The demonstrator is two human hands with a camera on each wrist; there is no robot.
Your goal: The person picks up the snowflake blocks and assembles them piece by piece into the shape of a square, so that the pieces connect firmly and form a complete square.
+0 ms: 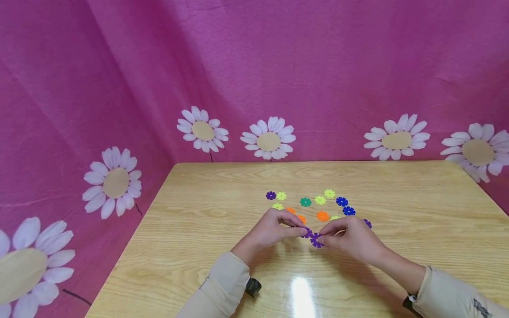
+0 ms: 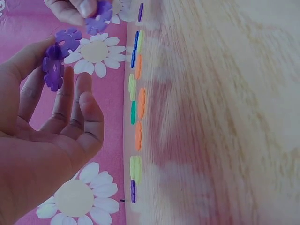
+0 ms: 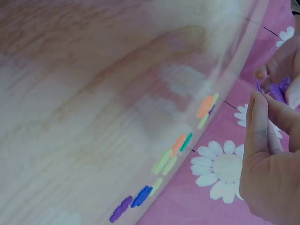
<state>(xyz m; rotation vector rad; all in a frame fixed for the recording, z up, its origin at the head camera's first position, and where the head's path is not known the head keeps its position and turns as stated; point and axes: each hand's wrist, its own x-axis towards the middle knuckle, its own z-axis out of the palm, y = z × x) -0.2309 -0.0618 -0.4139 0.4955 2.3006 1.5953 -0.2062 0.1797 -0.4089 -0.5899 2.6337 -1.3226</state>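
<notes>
Above the near middle of the table, my left hand [image 1: 270, 229] pinches a pair of purple notched plastic discs [image 2: 54, 75] between thumb and finger. In the left wrist view these two are joined at an angle, and the other fingers of that hand are loosely bent. My right hand [image 1: 358, 240] pinches a single purple notched disc [image 2: 98, 18] by its edge. This disc is close to the joined pair; a small gap shows between them in the left wrist view. In the right wrist view, fingers hide part of the discs.
Beyond the hands, several loose discs lie flat on the wooden table [image 1: 191, 247]: a green disc [image 1: 305, 202], an orange disc [image 1: 322, 216], a blue disc [image 1: 342, 202], a yellow disc [image 1: 329, 193] and a purple disc [image 1: 271, 195] among them. A pink flowered cloth [image 1: 318, 79] hangs behind.
</notes>
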